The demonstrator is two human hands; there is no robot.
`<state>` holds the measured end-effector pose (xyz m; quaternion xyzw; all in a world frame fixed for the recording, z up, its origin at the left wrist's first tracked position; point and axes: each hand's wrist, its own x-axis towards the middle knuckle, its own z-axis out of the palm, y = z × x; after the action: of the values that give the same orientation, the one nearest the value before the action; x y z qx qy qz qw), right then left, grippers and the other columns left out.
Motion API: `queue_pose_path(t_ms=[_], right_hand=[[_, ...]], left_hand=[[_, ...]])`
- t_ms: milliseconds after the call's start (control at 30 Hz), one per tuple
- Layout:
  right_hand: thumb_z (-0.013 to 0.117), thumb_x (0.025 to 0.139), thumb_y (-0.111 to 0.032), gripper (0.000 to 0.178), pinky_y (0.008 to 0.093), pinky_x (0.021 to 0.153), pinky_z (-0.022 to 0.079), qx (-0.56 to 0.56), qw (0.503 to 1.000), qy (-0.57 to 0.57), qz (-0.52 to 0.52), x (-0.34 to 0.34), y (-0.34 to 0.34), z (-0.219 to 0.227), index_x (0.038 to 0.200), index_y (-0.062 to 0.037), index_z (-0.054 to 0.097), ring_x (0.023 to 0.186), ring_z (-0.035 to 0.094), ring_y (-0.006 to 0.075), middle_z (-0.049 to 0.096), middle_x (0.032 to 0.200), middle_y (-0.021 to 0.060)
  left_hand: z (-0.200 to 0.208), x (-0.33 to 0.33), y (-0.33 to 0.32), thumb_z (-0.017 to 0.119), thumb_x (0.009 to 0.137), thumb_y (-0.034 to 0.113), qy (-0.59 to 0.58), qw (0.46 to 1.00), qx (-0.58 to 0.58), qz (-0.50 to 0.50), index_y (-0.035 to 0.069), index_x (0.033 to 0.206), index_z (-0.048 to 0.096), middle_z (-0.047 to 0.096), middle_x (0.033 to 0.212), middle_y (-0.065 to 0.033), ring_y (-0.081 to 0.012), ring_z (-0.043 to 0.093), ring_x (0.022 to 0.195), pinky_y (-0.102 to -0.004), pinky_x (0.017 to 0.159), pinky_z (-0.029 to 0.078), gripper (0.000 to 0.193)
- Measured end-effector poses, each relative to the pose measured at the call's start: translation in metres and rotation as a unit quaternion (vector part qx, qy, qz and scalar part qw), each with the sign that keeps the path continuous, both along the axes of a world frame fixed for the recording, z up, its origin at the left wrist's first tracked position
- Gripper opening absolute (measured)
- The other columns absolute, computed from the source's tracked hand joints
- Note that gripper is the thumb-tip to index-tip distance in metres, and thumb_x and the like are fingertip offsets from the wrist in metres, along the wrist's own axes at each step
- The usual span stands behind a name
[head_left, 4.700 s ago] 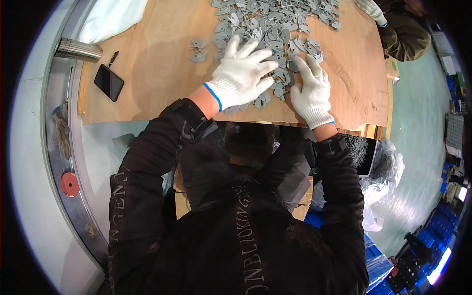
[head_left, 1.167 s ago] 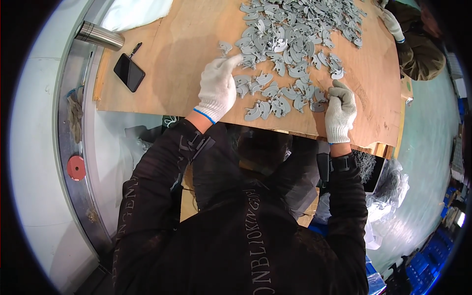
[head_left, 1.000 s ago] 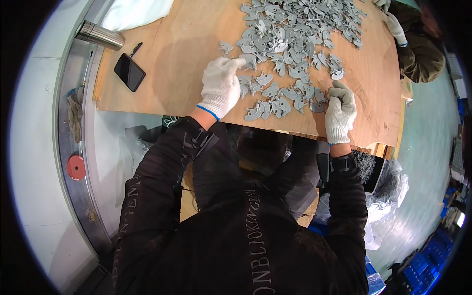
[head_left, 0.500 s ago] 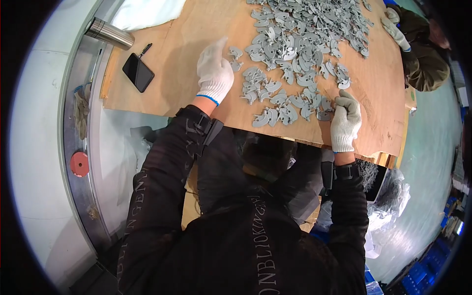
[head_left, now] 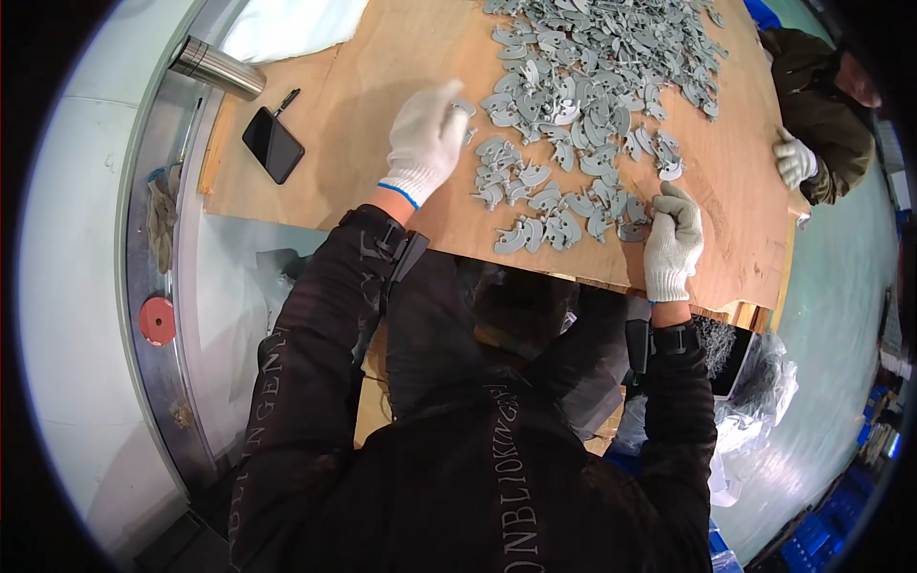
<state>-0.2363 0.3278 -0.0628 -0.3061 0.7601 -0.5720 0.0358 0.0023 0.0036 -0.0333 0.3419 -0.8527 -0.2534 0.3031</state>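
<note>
Many small grey curved parts (head_left: 597, 95) lie heaped and scattered over the wooden table (head_left: 353, 115). My left hand (head_left: 422, 138), in a white knit glove, is beside a couple of these grey parts (head_left: 466, 107) left of the main spread. Its fingers are stretched out, with blurred tips, and partly cover those parts. My right hand (head_left: 674, 239), gloved as well, rests near the table's front edge with its fingers curled. Close to its left lies a grey part (head_left: 631, 230) at the edge of a loose cluster. Whatever its fingers may hold is hidden.
At the left are a black phone (head_left: 273, 145), a pen (head_left: 287, 101) and a steel flask (head_left: 218, 69) lying on its side. White sheeting (head_left: 291, 27) covers the far left corner. Across the right edge, a co-worker's gloved hand (head_left: 795, 160) is by the table. Clear plastic bags (head_left: 759, 392) hang below right.
My left hand has shifted slightly right and leans over the small grey parts there. My right hand stays nearly in place. The co-worker's hand has drawn back from the tabletop toward the table's edge.
</note>
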Motion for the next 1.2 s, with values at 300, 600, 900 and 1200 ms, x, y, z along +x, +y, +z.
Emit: queue_pose_path(t_ms=[300, 600, 900, 1200], right_hand=[[0.065, 0.099, 0.003, 0.013, 0.0366, 0.101, 0.059, 0.060, 0.996, 0.065, -0.011, 0.012, -0.006, 0.018, 0.105, -0.0014, 0.075, 0.118, 0.072, 0.0257, 0.075, 0.133, 0.0169], [0.079, 0.094, -0.024, 0.034, 0.0505, 0.116, 0.049, 0.180, 0.954, 0.234, 0.044, 0.040, -0.034, 0.051, 0.123, -0.0063, 0.079, 0.131, 0.065, 0.0401, 0.072, 0.138, 0.0194], [0.081, 0.093, -0.034, 0.048, 0.0537, 0.121, 0.043, 0.208, 0.936, 0.263, 0.110, 0.030, -0.022, 0.038, 0.132, -0.0085, 0.075, 0.138, 0.059, 0.0433, 0.066, 0.148, 0.0200], [0.081, 0.092, -0.040, 0.059, 0.0543, 0.123, 0.040, 0.184, 0.955, 0.222, 0.066, 0.065, -0.038, 0.048, 0.141, -0.0085, 0.069, 0.142, 0.055, 0.0448, 0.062, 0.153, 0.0222]], left_hand=[[-0.002, 0.004, 0.042, 0.074, 0.098, 0.026, -0.008, 0.987, -0.098, -0.128, 0.014, 0.122, 0.076, 0.076, 0.124, -0.0085, -0.0341, 0.067, 0.124, -0.0482, 0.112, 0.049, 0.027], [0.008, -0.023, 0.107, 0.073, 0.099, 0.033, -0.004, 0.987, -0.113, -0.116, 0.013, 0.125, 0.075, 0.073, 0.130, -0.0070, -0.0335, 0.063, 0.128, -0.0498, 0.116, 0.045, 0.032], [0.011, -0.033, 0.116, 0.074, 0.098, 0.035, -0.059, 0.985, -0.117, -0.115, 0.017, 0.128, 0.074, 0.071, 0.127, -0.0068, -0.0353, 0.064, 0.123, -0.0528, 0.112, 0.046, 0.035], [0.013, -0.045, 0.105, 0.077, 0.095, 0.039, -0.001, 0.990, -0.133, -0.039, 0.021, 0.128, 0.075, 0.073, 0.115, -0.0083, -0.0365, 0.068, 0.113, -0.0538, 0.103, 0.051, 0.037]])
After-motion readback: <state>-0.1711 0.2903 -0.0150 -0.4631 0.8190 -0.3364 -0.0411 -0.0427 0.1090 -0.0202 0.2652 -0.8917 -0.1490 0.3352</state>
